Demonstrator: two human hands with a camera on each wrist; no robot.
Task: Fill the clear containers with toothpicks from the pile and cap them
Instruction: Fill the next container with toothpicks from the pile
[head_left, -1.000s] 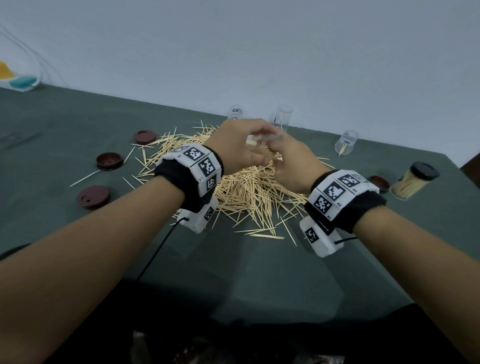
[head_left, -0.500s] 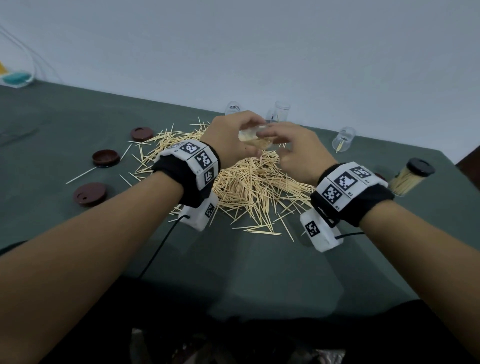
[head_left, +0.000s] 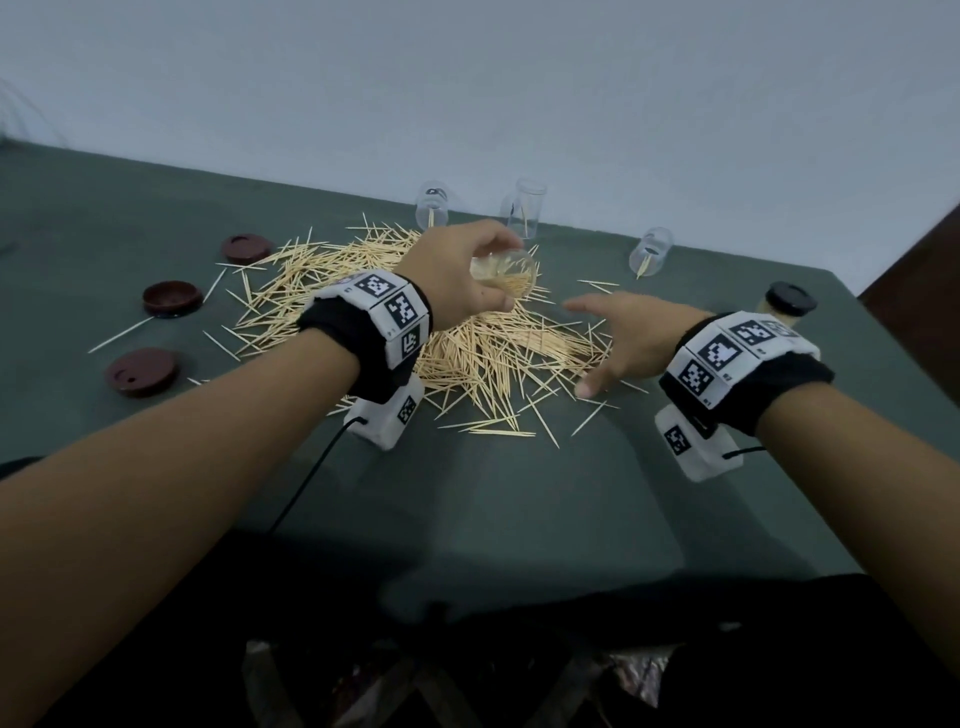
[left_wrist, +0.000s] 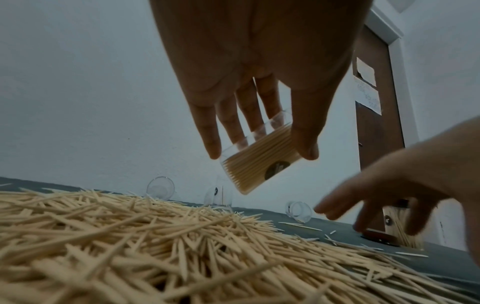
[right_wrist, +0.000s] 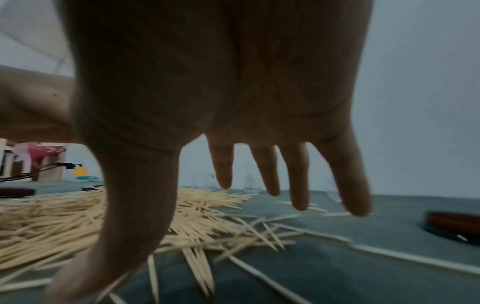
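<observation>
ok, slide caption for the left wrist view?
Left hand holds a toothpick-filled clear container above the pile.

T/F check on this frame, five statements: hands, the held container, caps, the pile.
1. The left hand grips a clear plastic container packed with toothpicks. True.
2. The right hand pinches a bundle of toothpicks. False: its fingers are spread and hold nothing.
3. The held container already wears a dark cap. False: its mouth is uncapped; only the filled container with a black cap at the table's right is capped.
4. Three dark red round caps lie left of the loose pile of wooden toothpicks. True.
5. The held container stands upright on the green table. False: it is tilted in the air above the pile.
</observation>
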